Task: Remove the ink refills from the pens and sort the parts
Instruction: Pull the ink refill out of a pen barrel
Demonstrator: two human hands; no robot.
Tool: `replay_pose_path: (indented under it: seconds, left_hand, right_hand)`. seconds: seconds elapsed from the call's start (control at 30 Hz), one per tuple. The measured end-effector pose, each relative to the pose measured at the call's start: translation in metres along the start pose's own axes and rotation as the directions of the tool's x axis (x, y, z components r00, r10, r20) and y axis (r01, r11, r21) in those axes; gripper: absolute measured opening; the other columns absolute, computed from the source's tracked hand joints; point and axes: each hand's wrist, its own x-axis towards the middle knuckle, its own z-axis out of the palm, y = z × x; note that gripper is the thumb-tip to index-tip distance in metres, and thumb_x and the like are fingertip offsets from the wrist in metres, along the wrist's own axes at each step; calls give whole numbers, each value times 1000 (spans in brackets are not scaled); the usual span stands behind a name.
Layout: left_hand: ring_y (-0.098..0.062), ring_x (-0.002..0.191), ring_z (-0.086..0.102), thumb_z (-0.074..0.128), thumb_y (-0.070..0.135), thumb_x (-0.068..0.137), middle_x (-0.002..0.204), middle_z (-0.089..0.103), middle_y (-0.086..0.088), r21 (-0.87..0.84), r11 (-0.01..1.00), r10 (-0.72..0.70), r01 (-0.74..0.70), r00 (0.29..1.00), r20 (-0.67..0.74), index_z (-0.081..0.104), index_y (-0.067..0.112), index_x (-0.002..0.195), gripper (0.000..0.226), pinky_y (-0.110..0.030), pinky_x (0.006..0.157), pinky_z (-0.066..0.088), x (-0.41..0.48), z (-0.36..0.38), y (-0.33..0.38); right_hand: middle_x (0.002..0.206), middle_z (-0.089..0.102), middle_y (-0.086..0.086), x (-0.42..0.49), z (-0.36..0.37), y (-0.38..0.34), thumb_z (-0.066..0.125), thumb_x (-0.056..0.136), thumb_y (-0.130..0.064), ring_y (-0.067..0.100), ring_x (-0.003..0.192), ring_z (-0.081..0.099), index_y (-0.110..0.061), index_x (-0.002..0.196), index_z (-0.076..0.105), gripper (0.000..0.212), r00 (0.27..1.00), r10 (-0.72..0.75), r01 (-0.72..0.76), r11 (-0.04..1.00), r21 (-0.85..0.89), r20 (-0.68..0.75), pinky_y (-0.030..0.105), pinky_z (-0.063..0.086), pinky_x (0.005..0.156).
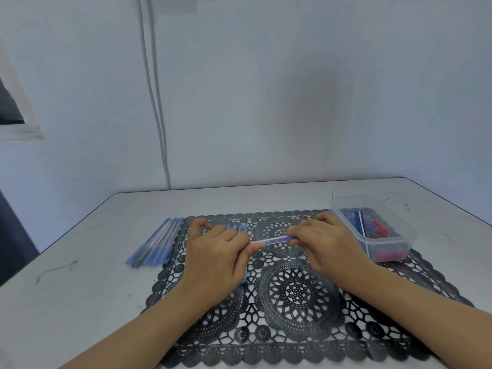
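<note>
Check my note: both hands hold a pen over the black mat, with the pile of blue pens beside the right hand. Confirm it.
Wrong side. The head view shows the pile of blue pens beside the left hand, not the right hand; both do hold a pen over the black mat.

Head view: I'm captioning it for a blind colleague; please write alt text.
A person's left hand and right hand pinch opposite ends of a clear blue ballpoint pen over a black lace-pattern placemat on a white table. More blue pens lie in a row at the mat's left; a clear plastic container of blue and red parts sits at its right.
</note>
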Motion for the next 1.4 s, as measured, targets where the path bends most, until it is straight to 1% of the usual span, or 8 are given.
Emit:
replay_pose_path:
  seconds: [0.23, 0.37, 0.57, 0.67, 0.9, 1.07, 1.23, 1.4]
  left_hand:
    - [-10, 50, 37, 44, 36, 96, 52, 45, 13, 1, 1000, 18, -18, 1000, -5, 47, 28, 64, 33, -36, 75, 32, 0, 1, 1]
    - [-7, 49, 25, 43, 37, 95, 48, 42, 13, 7, 1000, 30, -30, 999, 13, 42, 28, 60, 36, -35, 74, 32, 0, 1, 1]
    - [-7, 41, 24, 39, 40, 95, 44, 33, 16, 0, 1000, -1, 1, 999, 37, 41, 29, 56, 41, -33, 72, 28, -1, 2, 3]
    - [-6, 43, 24, 36, 42, 97, 49, 27, 18, -3, 1000, -2, 2, 1000, 12, 36, 32, 60, 39, -32, 73, 27, 0, 2, 1]
    - [-9, 42, 33, 36, 42, 98, 45, 40, 13, 1, 1000, 22, -22, 1000, 8, 38, 30, 59, 41, -34, 73, 29, -3, 8, -7]
    - [-10, 42, 33, 31, 44, 101, 45, 40, 12, -32, 999, 43, -42, 999, 7, 36, 31, 60, 43, -32, 73, 27, -3, 10, -10]
    - [-9, 43, 31, 34, 42, 100, 46, 36, 13, -80, 996, 40, -39, 999, 11, 40, 27, 58, 46, -35, 73, 33, -4, 11, -12]
    - [-8, 44, 25, 35, 41, 100, 49, 26, 15, -94, 994, 47, -46, 999, 7, 38, 27, 58, 44, -35, 72, 33, -2, 8, -12]
  right_hand:
    - [78, 72, -5, 1, -5, -1, 56, 78, -12, 8, 70, 65, -11, 86, 73, 18, 998, -52, 52, 999, -8, -30, 27, 41, 77]
    - [76, 72, -7, 1, -6, -1, 50, 76, -8, 7, 69, 66, -11, 84, 73, 25, 996, -75, 74, 997, -19, -50, 28, 40, 79]
    - [74, 72, -5, 1, -9, -2, 52, 79, -4, 10, 76, 69, -10, 81, 72, 21, 987, -144, 136, 985, -105, -77, 31, 41, 78]
    - [78, 73, -4, 1, -5, -3, 56, 84, -13, 12, 78, 68, -10, 85, 73, 17, 992, -98, 91, 992, -92, -77, 31, 42, 78]
    - [89, 72, -4, -1, -1, -5, 47, 88, -25, 14, 88, 66, -13, 95, 71, 27, 998, 7, -5, 999, -35, 65, 32, 40, 84]
    - [83, 72, -5, -1, -4, -7, 52, 87, -26, 13, 82, 66, -12, 88, 72, 25, 999, 45, -45, 999, 29, -4, 36, 48, 79]
    - [76, 70, -2, 0, -5, -10, 51, 90, -23, 13, 71, 63, -8, 82, 72, 26, 996, 30, -26, 998, 51, -79, 29, 48, 71]
    - [79, 72, 2, 0, -6, -11, 56, 87, -17, 14, 73, 67, -4, 84, 73, 22, 993, -37, 38, 999, 8, -116, 27, 53, 74]
